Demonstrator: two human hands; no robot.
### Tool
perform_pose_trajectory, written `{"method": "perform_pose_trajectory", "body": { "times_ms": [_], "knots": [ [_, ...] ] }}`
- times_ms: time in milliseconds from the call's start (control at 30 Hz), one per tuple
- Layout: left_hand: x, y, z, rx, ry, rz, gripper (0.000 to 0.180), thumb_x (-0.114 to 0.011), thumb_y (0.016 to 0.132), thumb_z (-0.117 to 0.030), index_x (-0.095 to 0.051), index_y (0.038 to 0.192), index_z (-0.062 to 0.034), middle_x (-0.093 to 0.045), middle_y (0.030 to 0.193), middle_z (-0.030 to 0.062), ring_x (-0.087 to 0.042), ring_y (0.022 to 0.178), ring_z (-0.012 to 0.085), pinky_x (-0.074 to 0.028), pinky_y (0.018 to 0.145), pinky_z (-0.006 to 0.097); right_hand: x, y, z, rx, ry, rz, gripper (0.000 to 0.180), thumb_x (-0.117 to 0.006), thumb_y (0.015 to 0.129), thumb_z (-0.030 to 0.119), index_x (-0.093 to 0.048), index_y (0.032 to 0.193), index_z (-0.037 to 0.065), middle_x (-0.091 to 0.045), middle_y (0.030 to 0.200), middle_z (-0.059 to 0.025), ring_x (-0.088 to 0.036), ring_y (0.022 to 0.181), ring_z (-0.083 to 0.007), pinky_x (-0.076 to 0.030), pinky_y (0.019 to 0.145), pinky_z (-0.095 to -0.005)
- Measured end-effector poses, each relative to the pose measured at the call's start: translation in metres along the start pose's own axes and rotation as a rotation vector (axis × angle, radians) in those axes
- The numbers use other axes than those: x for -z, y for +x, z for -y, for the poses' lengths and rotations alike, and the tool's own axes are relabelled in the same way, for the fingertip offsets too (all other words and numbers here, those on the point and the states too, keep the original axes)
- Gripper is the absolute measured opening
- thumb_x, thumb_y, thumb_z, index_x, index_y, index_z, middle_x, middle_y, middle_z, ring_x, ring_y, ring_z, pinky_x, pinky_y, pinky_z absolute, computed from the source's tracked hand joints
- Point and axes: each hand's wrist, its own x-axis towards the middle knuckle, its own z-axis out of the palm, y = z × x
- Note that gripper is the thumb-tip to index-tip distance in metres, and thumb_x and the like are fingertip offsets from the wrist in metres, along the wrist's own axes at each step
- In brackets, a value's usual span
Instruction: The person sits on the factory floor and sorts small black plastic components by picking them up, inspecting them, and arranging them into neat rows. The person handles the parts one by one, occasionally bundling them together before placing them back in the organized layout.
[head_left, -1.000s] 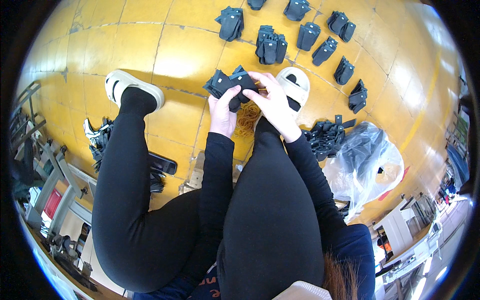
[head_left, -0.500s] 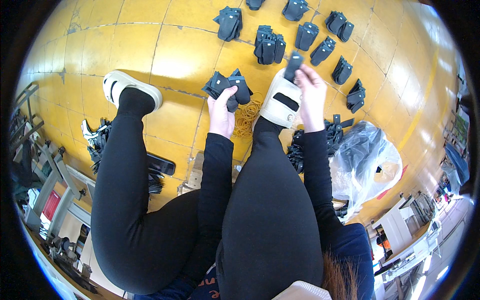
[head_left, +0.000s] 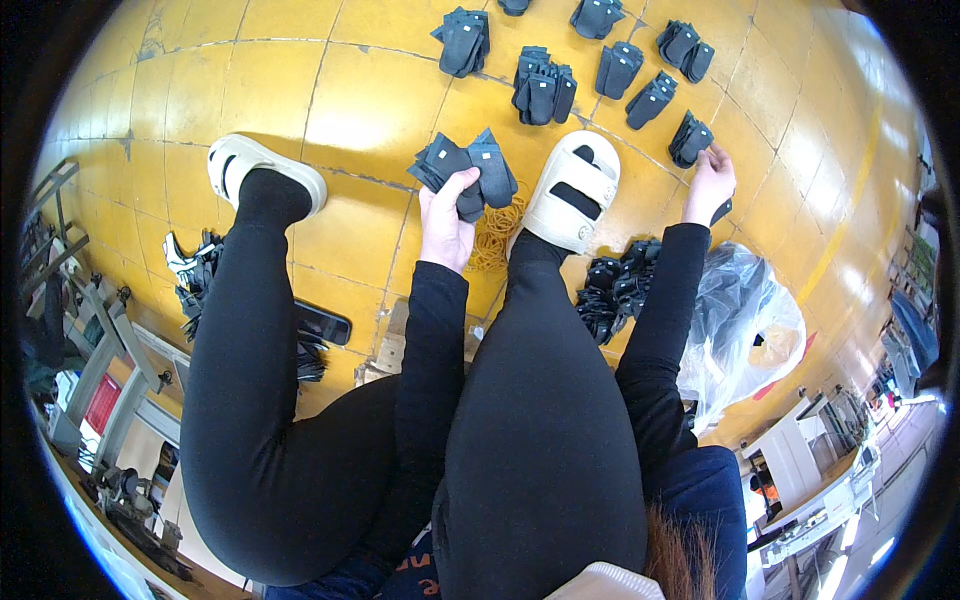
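Note:
My left hand (head_left: 448, 222) grips a loose fan of dark fabric pieces (head_left: 440, 160), each with a small pale label, above the floor beside my right shoe. Reaching out to the right, my right hand (head_left: 712, 184) has its thumb and fingertips closed at the edge of a stack of the same dark pieces (head_left: 688, 138). They seem to pinch a piece there, though its outline merges with the stack. Another dark stack lies mostly hidden under this hand. Yellow rubber bands (head_left: 492, 240) lie heaped between my left hand and my cream shoe (head_left: 572, 195).
Several more dark stacks, such as one (head_left: 541, 88), are spread over the yellow tiled floor (head_left: 380, 100). A dark heap (head_left: 612, 290) lies beside a clear plastic bag (head_left: 745, 320) at right. A phone (head_left: 322, 323) lies by my left leg.
My right hand has moved right, from above my shoe to the stack, carrying a dark piece. My left hand stays nearly in place with its pieces, which have shifted slightly.

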Motion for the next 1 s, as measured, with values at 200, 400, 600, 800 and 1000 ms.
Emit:
{"method": "perform_pose_trajectory", "body": {
  "times_ms": [200,400,600,800,1000],
  "knots": [
    [-0.003,-0.003,0.004,-0.054,0.129,0.023,0.024,-0.066,0.077,0.001,-0.058,0.098,-0.0059,-0.062,0.096,0.0042,-0.060,0.089,0.0141,-0.047,0.082,0.028,0.002,-0.024,0.032,0.135,-0.032,0.021,0.025,-0.065,0.081,0.009,-0.064,0.104,-0.001,-0.067,0.093,-0.0098,-0.061,0.081,-0.0138,-0.048,0.074,-0.0256],
    [-0.006,-0.002,0.008,-0.072,0.180,0.063,0.023,-0.067,0.076,0.003,-0.060,0.097,-0.0044,-0.064,0.095,0.0049,-0.061,0.088,0.0136,-0.047,0.082,0.028,-0.006,-0.108,0.111,0.269,0.375,0.718,0.024,-0.065,0.082,0.007,-0.065,0.105,0.002,-0.064,0.098,-0.0049,-0.058,0.086,-0.0101,-0.045,0.080,-0.0233],
    [-0.013,-0.006,0.007,-0.041,0.191,0.098,0.020,-0.069,0.075,0.000,-0.062,0.094,-0.0031,-0.066,0.090,0.0043,-0.062,0.082,0.0125,-0.048,0.077,0.026,-0.018,-0.157,0.151,0.439,0.232,0.886,0.026,-0.072,0.072,0.009,-0.066,0.097,0.005,-0.058,0.093,-0.0036,-0.054,0.074,-0.0119,-0.044,0.069,-0.0237],
    [-0.015,-0.007,0.002,0.013,0.135,0.090,0.020,-0.065,0.080,-0.005,-0.055,0.097,-0.0055,-0.061,0.093,0.0040,-0.061,0.085,0.0138,-0.050,0.077,0.029,-0.030,-0.167,0.137,0.185,0.470,0.921,0.019,-0.067,0.079,0.004,-0.059,0.096,0.003,-0.057,0.090,-0.0010,-0.055,0.078,-0.0096,-0.045,0.069,-0.0232],
    [-0.016,-0.010,0.001,0.033,0.100,0.071,0.015,-0.066,0.081,-0.007,-0.060,0.094,-0.0055,-0.064,0.090,0.0041,-0.062,0.080,0.0133,-0.051,0.067,0.029,-0.026,-0.150,0.127,-0.073,0.665,0.733,0.013,-0.063,0.084,0.001,-0.059,0.096,0.002,-0.059,0.083,-0.0004,-0.057,0.077,-0.0084,-0.047,0.071,-0.0225]
  ]
}}
